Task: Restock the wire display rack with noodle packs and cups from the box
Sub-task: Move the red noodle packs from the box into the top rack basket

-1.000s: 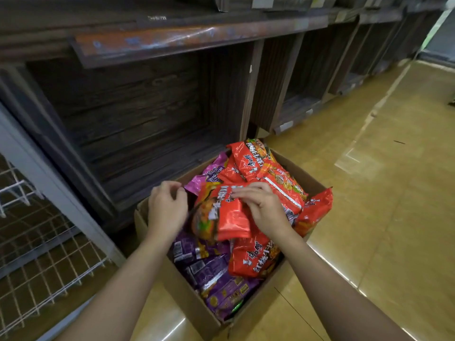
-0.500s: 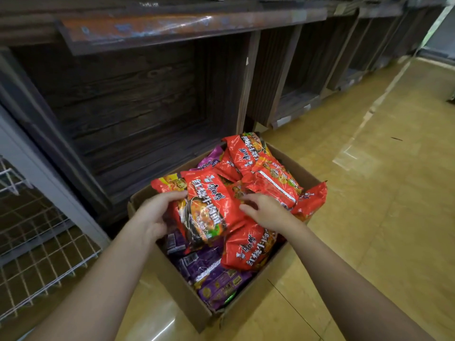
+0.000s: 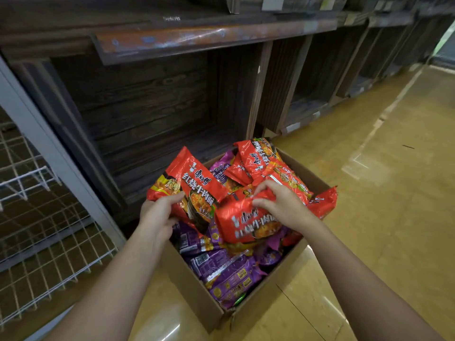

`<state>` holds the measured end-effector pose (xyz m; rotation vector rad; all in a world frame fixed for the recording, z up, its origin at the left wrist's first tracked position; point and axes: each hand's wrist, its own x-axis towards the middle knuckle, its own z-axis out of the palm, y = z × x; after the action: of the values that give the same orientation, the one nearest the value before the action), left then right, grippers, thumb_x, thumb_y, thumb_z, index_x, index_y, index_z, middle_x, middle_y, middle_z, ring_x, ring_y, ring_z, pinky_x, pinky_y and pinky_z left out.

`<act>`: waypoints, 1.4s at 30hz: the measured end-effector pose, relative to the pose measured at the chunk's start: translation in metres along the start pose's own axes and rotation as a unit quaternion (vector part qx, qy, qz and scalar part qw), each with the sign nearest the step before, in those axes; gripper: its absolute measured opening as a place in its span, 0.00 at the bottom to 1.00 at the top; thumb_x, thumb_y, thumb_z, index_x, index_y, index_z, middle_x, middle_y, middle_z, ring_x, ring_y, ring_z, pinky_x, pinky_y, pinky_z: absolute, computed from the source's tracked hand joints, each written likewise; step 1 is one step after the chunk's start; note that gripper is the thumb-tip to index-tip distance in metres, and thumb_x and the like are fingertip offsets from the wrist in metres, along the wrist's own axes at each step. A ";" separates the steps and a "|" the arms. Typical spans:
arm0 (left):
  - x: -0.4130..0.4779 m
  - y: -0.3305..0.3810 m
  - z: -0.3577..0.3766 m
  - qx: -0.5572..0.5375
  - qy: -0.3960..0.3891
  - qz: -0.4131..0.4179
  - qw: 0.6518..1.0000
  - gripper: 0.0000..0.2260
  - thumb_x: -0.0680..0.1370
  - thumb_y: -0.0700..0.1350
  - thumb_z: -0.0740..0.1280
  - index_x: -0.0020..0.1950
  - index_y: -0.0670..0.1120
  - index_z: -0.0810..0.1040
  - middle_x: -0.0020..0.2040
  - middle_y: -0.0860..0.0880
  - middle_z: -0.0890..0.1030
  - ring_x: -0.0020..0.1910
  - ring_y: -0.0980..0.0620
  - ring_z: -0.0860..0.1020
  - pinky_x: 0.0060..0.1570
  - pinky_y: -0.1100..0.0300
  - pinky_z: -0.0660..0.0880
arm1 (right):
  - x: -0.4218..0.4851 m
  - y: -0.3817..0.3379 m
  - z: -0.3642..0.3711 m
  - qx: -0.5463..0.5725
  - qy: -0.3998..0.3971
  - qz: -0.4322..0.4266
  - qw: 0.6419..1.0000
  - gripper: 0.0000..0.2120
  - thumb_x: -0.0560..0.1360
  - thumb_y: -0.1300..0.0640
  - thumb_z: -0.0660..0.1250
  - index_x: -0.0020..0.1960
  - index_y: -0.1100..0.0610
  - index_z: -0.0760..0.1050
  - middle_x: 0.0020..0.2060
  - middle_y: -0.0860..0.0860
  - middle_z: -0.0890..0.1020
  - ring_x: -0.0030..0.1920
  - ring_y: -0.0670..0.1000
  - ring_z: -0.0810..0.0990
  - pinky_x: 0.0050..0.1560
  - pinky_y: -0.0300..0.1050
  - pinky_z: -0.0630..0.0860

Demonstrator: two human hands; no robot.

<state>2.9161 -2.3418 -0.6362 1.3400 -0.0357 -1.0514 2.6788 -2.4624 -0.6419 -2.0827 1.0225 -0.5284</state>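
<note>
An open cardboard box [image 3: 197,291] stands on the floor, filled with red and purple noodle packs [image 3: 229,274]. My left hand [image 3: 160,212] grips the lower edge of a red noodle pack [image 3: 194,185] raised over the box's left side. My right hand [image 3: 280,205] pinches the top edge of a second red pack [image 3: 248,225] lying across the pile. More red packs [image 3: 278,168] are heaped at the far side of the box. The white wire display rack [image 3: 44,242] is at the left, its visible shelves bare.
Dark wooden shelving [image 3: 152,102] runs behind the box and along the aisle to the right. A grey metal post [image 3: 56,153] separates it from the wire rack. Glossy yellow floor [image 3: 381,193] spreads to the right.
My left hand has lifted its red pack higher and to the left. My right hand has taken hold of a second red pack's top edge. The view has moved closer.
</note>
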 end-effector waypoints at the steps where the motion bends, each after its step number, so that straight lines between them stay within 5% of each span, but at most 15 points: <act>1: 0.000 -0.001 0.001 -0.006 -0.009 -0.003 1.000 0.15 0.73 0.34 0.72 0.57 0.44 0.74 0.49 0.46 0.82 0.46 0.49 0.80 0.46 0.50 0.76 | 0.001 -0.006 -0.001 0.042 0.026 0.014 0.999 0.08 0.75 0.55 0.72 0.44 0.46 0.73 0.45 0.46 0.80 0.44 0.45 0.80 0.41 0.33 0.75; 7: -0.010 -0.004 0.014 -0.019 -0.078 -0.053 0.995 0.10 0.74 0.38 0.71 0.54 0.43 0.79 0.46 0.43 0.83 0.44 0.45 0.81 0.38 0.51 0.80 | 0.011 -0.016 0.034 0.278 0.098 0.172 0.940 0.08 0.77 0.47 0.68 0.49 0.51 0.75 0.49 0.53 0.84 0.51 0.55 0.83 0.56 0.55 0.79; 11: -0.028 -0.007 0.021 -0.046 -0.118 -0.104 0.987 0.06 0.77 0.40 0.66 0.52 0.42 0.78 0.38 0.43 0.85 0.42 0.44 0.82 0.44 0.50 0.78 | 0.010 -0.025 0.054 0.445 0.111 0.259 0.850 0.33 0.66 0.41 0.77 0.65 0.53 0.72 0.55 0.54 0.84 0.53 0.56 0.84 0.56 0.60 0.80; 14: -0.034 -0.010 0.022 -0.058 -0.139 -0.103 0.983 0.06 0.77 0.40 0.64 0.54 0.41 0.76 0.39 0.42 0.85 0.43 0.43 0.82 0.48 0.48 0.78 | 0.009 -0.028 0.061 0.446 0.112 0.277 0.844 0.52 0.52 0.31 0.79 0.71 0.49 0.68 0.61 0.52 0.81 0.60 0.57 0.80 0.61 0.63 0.76; 18: -0.028 -0.008 0.019 0.007 -0.172 -0.117 0.978 0.06 0.77 0.41 0.63 0.53 0.41 0.74 0.44 0.41 0.82 0.45 0.42 0.81 0.47 0.48 0.77 | 0.006 -0.025 0.052 0.483 0.082 0.257 0.833 0.21 0.70 0.44 0.75 0.59 0.48 0.75 0.53 0.53 0.85 0.53 0.56 0.84 0.58 0.60 0.79; 22: -0.011 0.001 0.011 0.183 -0.196 -0.051 0.962 0.08 0.77 0.49 0.65 0.47 0.45 0.79 0.43 0.44 0.83 0.39 0.48 0.81 0.46 0.53 0.77 | 0.005 -0.017 0.039 0.439 0.093 0.233 0.863 0.26 0.69 0.46 0.76 0.63 0.50 0.73 0.53 0.53 0.85 0.52 0.55 0.85 0.56 0.59 0.80; 24: -0.010 0.001 0.008 0.271 -0.242 -0.037 0.931 0.22 0.71 0.60 0.71 0.59 0.49 0.77 0.52 0.47 0.84 0.49 0.48 0.82 0.54 0.50 0.77 | 0.007 -0.018 0.040 0.394 0.076 0.241 0.883 0.28 0.69 0.46 0.76 0.65 0.50 0.71 0.54 0.53 0.84 0.51 0.55 0.85 0.56 0.59 0.80; 27: -0.014 -0.014 0.012 0.339 -0.194 0.005 0.921 0.38 0.63 0.54 0.80 0.68 0.53 0.65 0.54 0.52 0.80 0.49 0.52 0.80 0.43 0.59 0.76 | 0.014 -0.026 0.052 0.297 0.077 0.236 0.922 0.23 0.71 0.43 0.74 0.61 0.48 0.69 0.54 0.51 0.81 0.52 0.53 0.83 0.57 0.57 0.80; 30: -0.006 -0.027 0.012 0.281 -0.123 -0.015 0.952 0.38 0.59 0.46 0.82 0.65 0.45 0.70 0.51 0.48 0.83 0.46 0.49 0.83 0.41 0.57 0.78 | 0.024 -0.026 0.056 0.217 0.081 0.219 0.948 0.19 0.74 0.38 0.66 0.57 0.47 0.67 0.55 0.50 0.77 0.56 0.53 0.79 0.59 0.53 0.77; 33: 0.005 -0.031 0.007 0.250 -0.088 -0.037 0.963 0.33 0.64 0.42 0.81 0.64 0.45 0.68 0.51 0.44 0.82 0.47 0.45 0.83 0.43 0.53 0.78 | 0.041 -0.013 0.042 0.005 0.160 0.133 0.978 0.16 0.80 0.44 0.62 0.61 0.54 0.71 0.57 0.52 0.75 0.58 0.52 0.75 0.58 0.46 0.72; 35: 0.008 -0.033 0.005 0.239 -0.073 -0.053 0.967 0.31 0.66 0.41 0.79 0.62 0.45 0.66 0.51 0.43 0.81 0.46 0.44 0.82 0.42 0.53 0.78 | 0.058 -0.004 0.031 -0.165 0.201 0.080 0.962 0.17 0.80 0.50 0.62 0.64 0.59 0.72 0.59 0.55 0.75 0.61 0.54 0.73 0.60 0.46 0.70; 37: 0.011 -0.034 0.004 0.240 -0.070 -0.070 0.966 0.28 0.66 0.41 0.79 0.60 0.42 0.69 0.48 0.43 0.83 0.44 0.44 0.83 0.40 0.54 0.78 | 0.078 0.006 0.025 -0.286 0.161 0.070 0.942 0.21 0.80 0.54 0.62 0.70 0.61 0.68 0.66 0.58 0.73 0.66 0.57 0.71 0.65 0.49 0.69; 42: 0.014 -0.033 -0.004 0.283 -0.103 -0.087 0.950 0.21 0.63 0.42 0.81 0.53 0.43 0.79 0.43 0.44 0.86 0.42 0.45 0.84 0.46 0.53 0.79 | 0.121 0.025 0.029 -0.446 0.055 0.180 0.875 0.32 0.80 0.45 0.62 0.76 0.60 0.57 0.70 0.59 0.71 0.69 0.59 0.70 0.64 0.54 0.70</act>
<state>2.9065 -2.3427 -0.6712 1.7621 -0.4087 -1.3935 2.7566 -2.5569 -0.6749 -2.5278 1.9362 0.0643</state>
